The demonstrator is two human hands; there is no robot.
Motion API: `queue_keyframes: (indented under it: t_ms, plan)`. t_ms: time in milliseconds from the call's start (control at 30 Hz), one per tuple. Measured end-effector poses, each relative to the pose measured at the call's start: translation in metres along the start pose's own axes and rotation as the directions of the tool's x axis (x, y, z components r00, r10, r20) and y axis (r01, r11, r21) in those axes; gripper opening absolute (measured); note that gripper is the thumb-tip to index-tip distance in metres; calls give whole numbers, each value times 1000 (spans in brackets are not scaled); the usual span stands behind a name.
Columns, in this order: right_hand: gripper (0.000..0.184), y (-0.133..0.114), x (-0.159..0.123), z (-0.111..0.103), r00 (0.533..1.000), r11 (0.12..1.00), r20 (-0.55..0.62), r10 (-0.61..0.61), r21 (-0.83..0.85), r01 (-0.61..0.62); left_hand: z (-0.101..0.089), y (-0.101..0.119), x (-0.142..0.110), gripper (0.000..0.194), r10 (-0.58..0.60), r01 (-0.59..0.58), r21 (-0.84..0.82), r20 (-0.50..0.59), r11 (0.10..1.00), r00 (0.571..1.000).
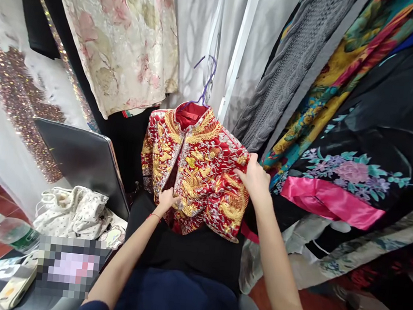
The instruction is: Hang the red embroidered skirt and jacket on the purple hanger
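Note:
A red jacket (198, 161) with dense gold and silver embroidery hangs in front of me from a purple hanger (209, 77). Its collar is fastened at the neck, and the front edges part below. My left hand (168, 199) pinches the front edge near the hem. Up at the jacket's shoulder and sleeve on the right, my right hand (256, 177) is closed on the cloth, thumb in front. The sleeve (228, 206) drapes below it. The jacket's lower part rests over my dark lap (182, 252).
Floral cloth (121, 34) hangs at upper left; a grey knit (291, 65) and a black embroidered garment (369, 136) hang at right. Left of me are a laptop (82, 157), spotted cloth (75, 210), a plastic bottle (11, 231) and a power strip (16, 285). White poles (241, 46) stand behind.

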State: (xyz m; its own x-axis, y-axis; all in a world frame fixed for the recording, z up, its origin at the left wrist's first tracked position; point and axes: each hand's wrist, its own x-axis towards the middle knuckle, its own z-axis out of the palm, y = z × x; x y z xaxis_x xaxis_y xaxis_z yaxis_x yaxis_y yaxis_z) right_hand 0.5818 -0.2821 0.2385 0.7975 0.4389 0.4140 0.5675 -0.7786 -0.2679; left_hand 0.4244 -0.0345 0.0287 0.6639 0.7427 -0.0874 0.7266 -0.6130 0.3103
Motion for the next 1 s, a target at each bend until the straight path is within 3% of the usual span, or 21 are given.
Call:
queue_keyframes:
  t_ms: [67,167,267,333,433,500,567,667,767,833,900,1000]
  plan:
    - [47,6,17,4,999,997,0,42,-64,-42,-6,0,-3,46,40,-40,-16,33,999,999]
    - [47,-2,28,17,984,994,-162,78,-61,-89,-19,-3,-6,41,80,-77,-38,79,996,994]
    - [58,-21,14,36,943,997,-329,47,-41,-65,-32,-5,-9,43,26,-26,2,80,1000,996]
    - [63,-30,1,50,935,998,-354,20,-54,-41,-41,-6,-10,50,-47,47,53,4,997,999]
    - [72,-29,-4,66,951,996,-310,-17,-93,-13,-49,-2,-7,60,-108,127,97,-184,987,977]
    - [71,-22,5,71,966,993,-251,-55,-114,27,-51,1,-3,58,-116,145,97,-262,985,958]
    - [68,-17,12,71,975,992,-207,-76,-115,53,-47,2,0,48,-118,146,83,-278,986,953]
    - [68,-25,3,62,972,998,-235,-12,-69,-5,-34,1,-6,36,-120,134,36,-259,990,958]
    - [60,-54,-27,56,971,999,-237,15,43,-5,-19,-1,-26,28,-130,124,-40,-254,992,958]
    - [45,-80,-46,60,982,972,-143,-126,179,151,-11,-3,-45,23,-142,118,-102,-267,988,953]
    - [38,-105,-53,69,958,879,-32,-286,389,276,-7,-4,-64,21,-152,108,-162,-288,981,946]
    - [43,-141,-40,83,934,698,29,-357,673,246,-2,-5,-87,19,-152,80,-236,-309,969,939]
